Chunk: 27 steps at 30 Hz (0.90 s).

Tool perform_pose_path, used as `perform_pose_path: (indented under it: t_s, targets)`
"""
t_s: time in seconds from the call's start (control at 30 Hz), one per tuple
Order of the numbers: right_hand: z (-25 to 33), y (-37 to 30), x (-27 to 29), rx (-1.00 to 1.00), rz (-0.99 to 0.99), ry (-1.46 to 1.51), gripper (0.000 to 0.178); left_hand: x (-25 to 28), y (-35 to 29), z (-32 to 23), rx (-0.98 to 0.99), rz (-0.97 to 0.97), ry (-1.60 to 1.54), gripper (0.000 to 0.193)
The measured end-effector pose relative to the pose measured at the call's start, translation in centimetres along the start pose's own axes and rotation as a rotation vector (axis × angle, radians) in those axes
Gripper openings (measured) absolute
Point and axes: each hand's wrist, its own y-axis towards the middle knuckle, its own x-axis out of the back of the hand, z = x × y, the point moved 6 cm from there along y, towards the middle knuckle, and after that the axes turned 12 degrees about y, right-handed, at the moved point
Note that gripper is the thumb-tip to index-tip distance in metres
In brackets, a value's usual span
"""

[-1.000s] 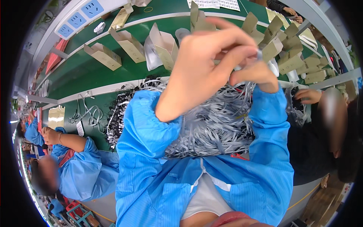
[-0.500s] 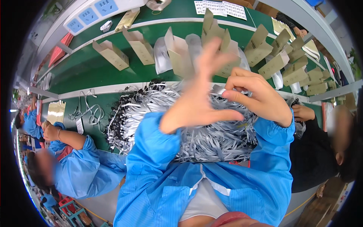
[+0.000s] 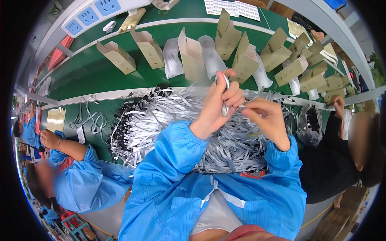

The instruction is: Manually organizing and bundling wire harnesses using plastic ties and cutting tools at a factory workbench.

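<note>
My left hand (image 3: 215, 105) is closed around a grey strap (image 3: 227, 84), which loops over its fingers. Close beside it, my right hand (image 3: 268, 120) pinches a thin end of strap between thumb and forefinger; whether this is the same strap I cannot tell. Both hands are above a big heap of grey straps (image 3: 169, 138) with black ends, piled on the green table right in front of me. Part of the heap is hidden by my hands and blue sleeves.
Beyond the heap, several open beige boxes (image 3: 116, 58) and white translucent sleeves (image 3: 173, 60) stand on a green shelf. A power strip (image 3: 96, 15) is at far left. Loose straps (image 3: 94, 116) lie left. A clear bag (image 3: 309, 126) sits right. Co-workers sit on both sides.
My left hand was spread open and blurred; now it has closed around the strap. My right hand has come lower. The co-worker's hand at right has lifted away from the clear bag.
</note>
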Motion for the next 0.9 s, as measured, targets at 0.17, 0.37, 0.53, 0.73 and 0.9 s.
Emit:
perform_pose_path:
  t_s: [0.17,0.37,0.53,0.73,0.9]
  targets:
    - [3.8,0.1,0.7,0.284,-0.485,0.111,0.025,-0.1,-1.8,2.4,0.118,0.23,0.485,0.058]
    - [0.7,-0.4,1.2,0.039,-0.289,-0.119,0.022,-0.2,-1.5,2.3,-0.241,-0.001,0.933,0.055]
    - [3.5,0.6,6.2,0.311,-0.297,-0.391,0.015,-0.2,-1.5,-1.8,-0.487,0.042,1.26,0.036]
    - [7.1,2.9,18.1,0.464,-0.719,-0.799,0.012,5.0,-2.2,-6.3,-0.753,-0.001,2.049,0.025]
    - [5.3,7.6,27.9,0.52,-0.894,-1.075,0.012,7.4,-1.7,-4.8,-0.947,0.253,2.341,0.024]
